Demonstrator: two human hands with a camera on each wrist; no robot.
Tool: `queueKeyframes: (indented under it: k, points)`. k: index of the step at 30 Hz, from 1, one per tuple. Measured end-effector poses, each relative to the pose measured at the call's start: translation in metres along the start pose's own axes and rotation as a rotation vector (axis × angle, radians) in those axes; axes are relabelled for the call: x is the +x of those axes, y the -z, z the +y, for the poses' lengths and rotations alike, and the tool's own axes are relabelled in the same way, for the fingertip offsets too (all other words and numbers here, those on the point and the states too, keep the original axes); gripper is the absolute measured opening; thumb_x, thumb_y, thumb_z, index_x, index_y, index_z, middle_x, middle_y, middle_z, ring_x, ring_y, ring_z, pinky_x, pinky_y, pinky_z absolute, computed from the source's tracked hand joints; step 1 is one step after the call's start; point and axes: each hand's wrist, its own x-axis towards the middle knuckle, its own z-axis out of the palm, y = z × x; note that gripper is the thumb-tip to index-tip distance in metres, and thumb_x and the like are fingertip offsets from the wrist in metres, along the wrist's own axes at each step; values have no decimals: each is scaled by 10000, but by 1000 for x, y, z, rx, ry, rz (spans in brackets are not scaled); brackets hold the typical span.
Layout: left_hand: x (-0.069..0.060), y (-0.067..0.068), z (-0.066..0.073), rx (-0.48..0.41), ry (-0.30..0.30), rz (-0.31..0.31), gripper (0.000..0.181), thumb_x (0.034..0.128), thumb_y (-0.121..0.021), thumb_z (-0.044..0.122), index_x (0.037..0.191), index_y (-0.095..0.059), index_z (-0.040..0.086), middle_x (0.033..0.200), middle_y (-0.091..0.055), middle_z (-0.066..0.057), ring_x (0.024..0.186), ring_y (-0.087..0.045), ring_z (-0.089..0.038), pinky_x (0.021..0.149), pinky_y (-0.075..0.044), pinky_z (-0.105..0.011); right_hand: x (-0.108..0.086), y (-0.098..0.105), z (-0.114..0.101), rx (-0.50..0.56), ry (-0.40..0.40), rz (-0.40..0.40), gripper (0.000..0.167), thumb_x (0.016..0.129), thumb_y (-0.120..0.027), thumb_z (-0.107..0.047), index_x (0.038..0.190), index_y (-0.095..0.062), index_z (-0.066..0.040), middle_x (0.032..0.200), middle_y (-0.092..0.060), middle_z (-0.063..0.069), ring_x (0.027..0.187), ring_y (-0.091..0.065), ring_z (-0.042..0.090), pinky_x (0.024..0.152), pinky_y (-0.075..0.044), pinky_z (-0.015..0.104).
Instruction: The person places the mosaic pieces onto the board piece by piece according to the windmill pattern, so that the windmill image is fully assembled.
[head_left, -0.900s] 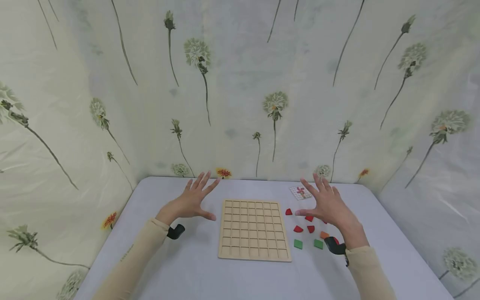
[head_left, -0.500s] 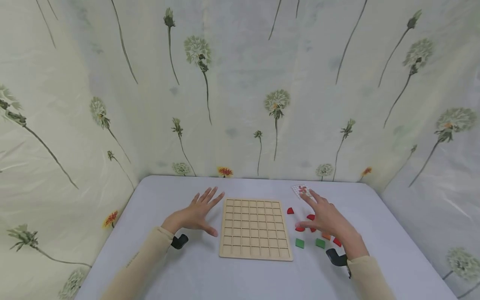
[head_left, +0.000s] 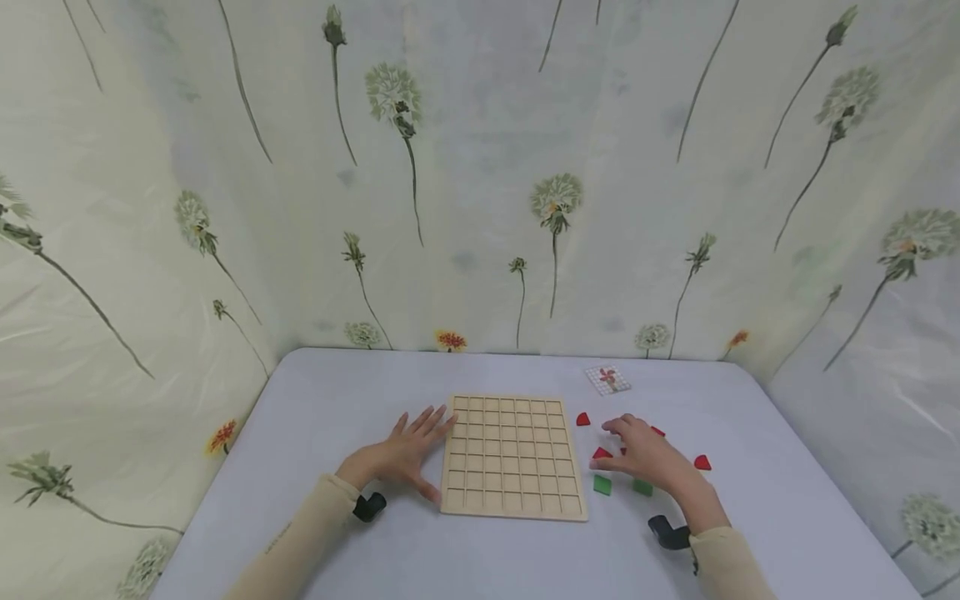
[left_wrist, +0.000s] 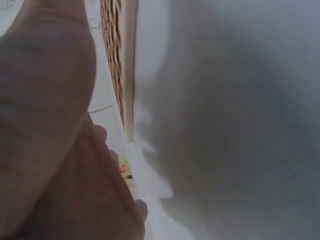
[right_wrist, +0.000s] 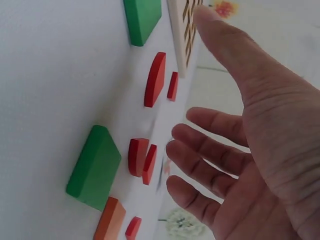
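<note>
A square wooden board [head_left: 513, 458] with a grid of recesses lies flat on the table. My left hand [head_left: 405, 454], fingers spread, is at the board's left edge; whether it touches cannot be told. The left wrist view shows that hand [left_wrist: 55, 125] beside the board's rim [left_wrist: 129, 75]. My right hand [head_left: 648, 454] hovers above loose pieces with loosely bent fingers and nothing in them. Under and around it are green squares [right_wrist: 95, 170], red quarter-round pieces [right_wrist: 156, 80] and an orange piece [right_wrist: 110, 220]. The hand hides some pieces in the head view.
A small card [head_left: 608, 379] with a red pinwheel picture on a grid lies beyond the pieces. One red piece [head_left: 702, 462] sits right of the right hand. A floral cloth [head_left: 465, 167] hangs behind the white table [head_left: 360, 367].
Both hands have come down toward the table. The left has moved right to the board's edge; the right has lowered over the pieces, its fingers bending more, and the card is uncovered.
</note>
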Motion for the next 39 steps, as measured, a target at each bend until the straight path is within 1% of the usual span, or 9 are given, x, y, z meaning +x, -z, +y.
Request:
queueKeyframes:
  k: [4,9,12,17,21,30,39]
  points:
    - [-1,-8,-1,-15,6,-18,1292,659,-796,650,1600,-47,180,1682,29,-89,1556,12,-337,1212,19,-642,1,-3,0,30,-20,-21,698,727,-828,-514,1245,-635,-87,1145,-634,70,1028,-578,203,887,-569,446]
    - [-1,-16,-2,-32,18,-11,1287,649,-778,679,1601,-63,190,1686,0,-54,1562,6,-304,1212,42,-634,4,-7,-1,44,-38,-39,562,753,-835,-430,1167,-662,-91,1052,-640,35,954,-570,175,871,-573,419]
    - [-1,-17,-1,-40,25,-4,1296,639,-788,674,1600,-74,178,1687,-21,-43,1564,-9,-284,1212,50,-634,5,-9,-1,44,-34,-44,464,777,-829,-376,1111,-669,-97,1003,-640,24,913,-566,167,857,-573,405]
    - [-1,-18,4,-48,34,-15,1310,639,-797,665,1598,-76,138,1686,-33,-52,1564,-24,-277,1206,55,-644,6,-11,-2,49,-18,-45,318,817,-806,-280,1047,-676,-104,917,-630,2,840,-554,150,802,-561,350]
    - [-1,-20,4,-28,48,-22,1315,644,-789,676,1599,-56,148,1687,-13,-33,1567,-6,-256,1212,52,-632,6,-12,-2,55,-9,-46,280,833,-791,-241,1049,-680,-101,890,-624,-4,817,-549,147,784,-553,334]
    - [2,-24,5,2,40,-16,1330,645,-760,709,1596,-39,124,1686,-1,-57,1566,0,-264,1211,43,-638,9,-15,1,56,-3,-41,257,845,-777,-212,1058,-679,-105,885,-628,-5,818,-554,147,792,-556,341]
    - [1,-26,8,-10,35,-21,1335,657,-755,708,1592,-29,90,1685,13,-80,1564,-4,-291,1202,37,-656,11,-18,4,74,1,-38,232,855,-766,-187,1058,-678,-119,899,-635,-15,829,-558,141,804,-556,336]
